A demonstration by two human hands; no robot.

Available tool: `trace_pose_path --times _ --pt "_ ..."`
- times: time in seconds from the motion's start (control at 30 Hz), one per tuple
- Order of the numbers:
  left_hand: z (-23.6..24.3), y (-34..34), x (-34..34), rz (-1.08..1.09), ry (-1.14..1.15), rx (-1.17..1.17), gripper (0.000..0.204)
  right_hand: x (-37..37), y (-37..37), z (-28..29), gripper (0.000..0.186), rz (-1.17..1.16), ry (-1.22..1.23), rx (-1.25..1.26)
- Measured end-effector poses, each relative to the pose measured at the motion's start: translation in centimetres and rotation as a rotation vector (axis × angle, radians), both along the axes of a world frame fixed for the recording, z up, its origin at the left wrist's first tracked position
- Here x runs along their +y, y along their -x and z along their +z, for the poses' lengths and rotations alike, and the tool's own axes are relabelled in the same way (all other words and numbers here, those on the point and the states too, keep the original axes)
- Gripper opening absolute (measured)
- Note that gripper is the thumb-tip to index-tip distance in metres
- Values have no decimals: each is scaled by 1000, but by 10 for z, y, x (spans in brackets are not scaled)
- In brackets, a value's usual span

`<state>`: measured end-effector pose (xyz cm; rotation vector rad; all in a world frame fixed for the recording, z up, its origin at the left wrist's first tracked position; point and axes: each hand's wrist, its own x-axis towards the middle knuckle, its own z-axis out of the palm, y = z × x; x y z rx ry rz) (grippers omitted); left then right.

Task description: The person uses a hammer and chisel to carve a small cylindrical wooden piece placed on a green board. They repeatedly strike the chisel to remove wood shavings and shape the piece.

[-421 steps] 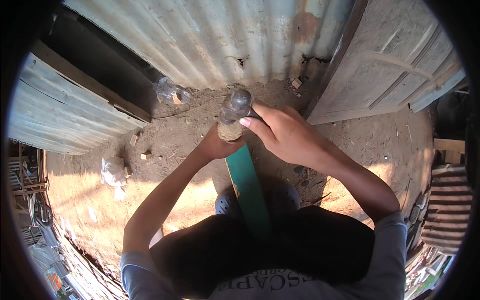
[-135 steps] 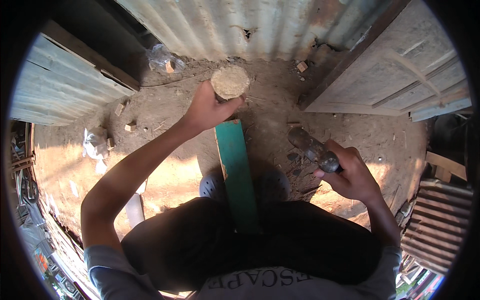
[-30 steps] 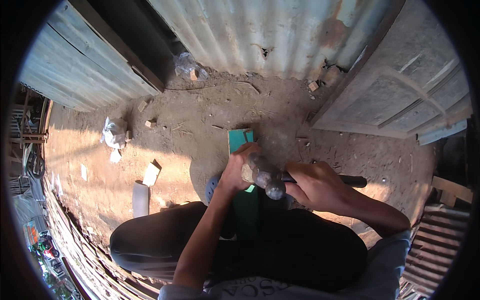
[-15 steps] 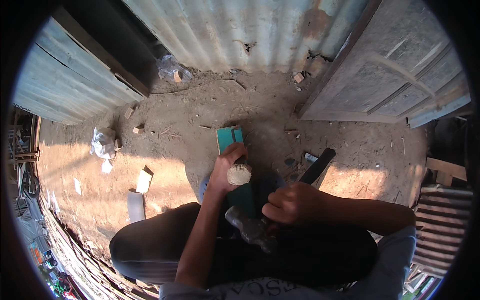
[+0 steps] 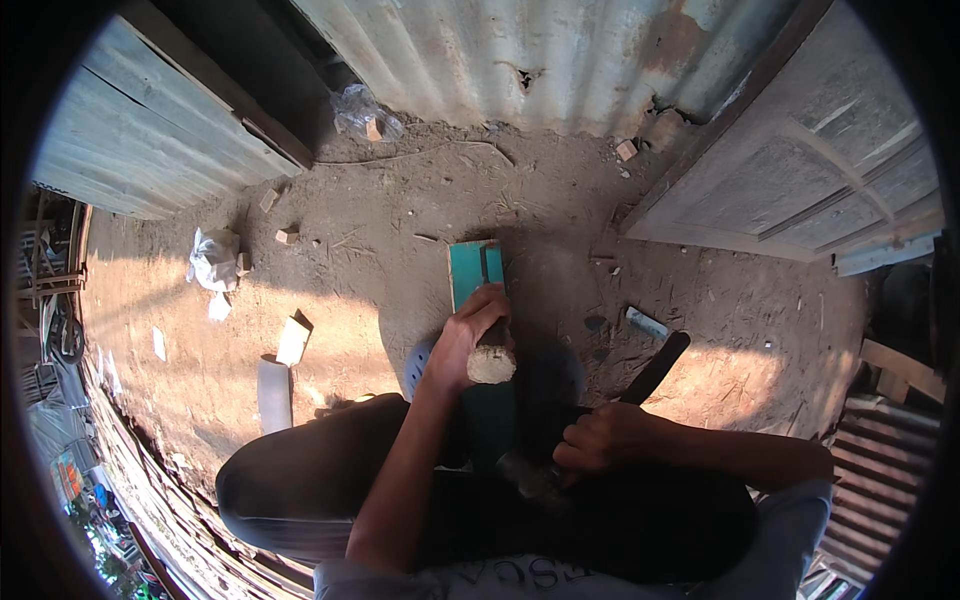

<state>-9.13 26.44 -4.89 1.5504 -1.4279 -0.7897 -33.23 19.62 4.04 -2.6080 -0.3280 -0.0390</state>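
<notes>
My left hand (image 5: 472,335) is closed round an upright tool, apparently a wooden-handled chisel (image 5: 492,365), whose round, pale, battered butt faces up; its lower end is hidden. Beneath that hand lies a teal-painted board (image 5: 468,275), running from between my feet toward my lap, with a dark groove at its far end. My right hand (image 5: 605,437) grips a hammer (image 5: 658,367) by its dark handle, which sticks out past the fist to the upper right. The metal head, blurred and in shadow, hangs low over my lap, apart from the chisel butt.
Corrugated metal sheets (image 5: 560,70) stand at the back, a panelled door (image 5: 830,170) at the right. On the dirt lie small wood blocks (image 5: 287,236), a plastic bag (image 5: 214,262), a grey curved piece (image 5: 274,395) and a pale flat piece (image 5: 646,322). Stacked strips (image 5: 150,470) line the left.
The hammer head has dropped lower and farther from the chisel butt, and my right hand is slightly lower. The whole view has shifted a little; my left hand keeps its grip.
</notes>
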Motion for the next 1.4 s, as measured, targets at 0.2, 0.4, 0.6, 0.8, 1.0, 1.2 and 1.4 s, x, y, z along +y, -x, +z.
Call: trace_pose_path --times 0.2,0.4,0.6,0.8,1.0,1.2,1.4 --pt "18 -3 -10 23 19 -3 27 -17 -17 18 38 -100 -159 -138" --pt "14 6 -13 24 7 32 25 -11 -24 5 38 -305 111 63" --pt "11 8 -11 -6 -18 -4 27 -14 -12 11 37 -68 -186 -113" --pt "12 12 -11 -20 -1 -21 27 -19 -31 16 35 -336 -72 -4" --pt "4 11 -10 -34 -28 -16 27 -16 -32 27 37 -179 -61 -70" --pt "-3 15 -6 -32 -25 -50 23 -19 -21 24 31 -118 -139 -80" --pt "-55 42 23 -140 63 -384 18 -15 -22 23 39 -179 -181 -25"
